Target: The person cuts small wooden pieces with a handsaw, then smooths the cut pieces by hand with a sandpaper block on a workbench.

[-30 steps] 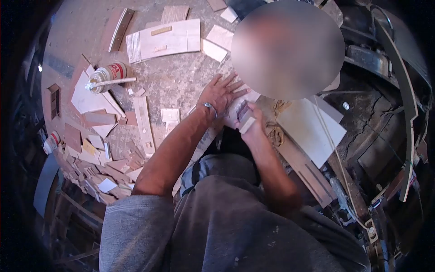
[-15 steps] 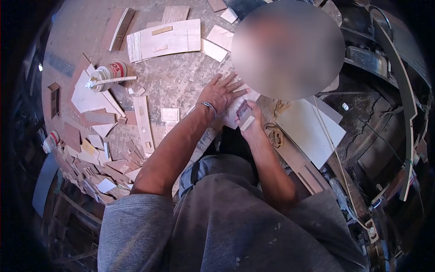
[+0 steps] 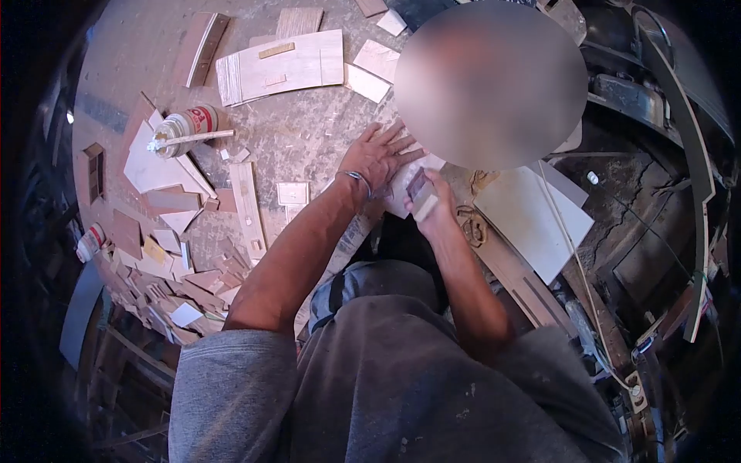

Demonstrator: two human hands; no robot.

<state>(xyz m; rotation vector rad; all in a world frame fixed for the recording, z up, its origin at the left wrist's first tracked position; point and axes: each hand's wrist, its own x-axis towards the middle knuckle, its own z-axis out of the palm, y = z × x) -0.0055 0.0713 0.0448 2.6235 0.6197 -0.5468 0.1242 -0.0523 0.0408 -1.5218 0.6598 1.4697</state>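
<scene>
My left hand lies with its fingers spread on a pale flat piece at the workbench's near edge, a bracelet around the wrist. Close to its right, my right hand is closed around a small wooden block with a dark reddish-brown face. The block overlaps the right side of the pale piece in this view. Part of the area beyond my fingertips is hidden by a large blurred patch.
A glue bottle with a stick across it lies on the workbench at left. Wood offcuts heap below it. Curved boards lie at the back, a white panel at right with a cord across it.
My right hand and the block have shifted slightly to the right and down. My left hand stays spread on the pale piece. The whole view has moved a little.
</scene>
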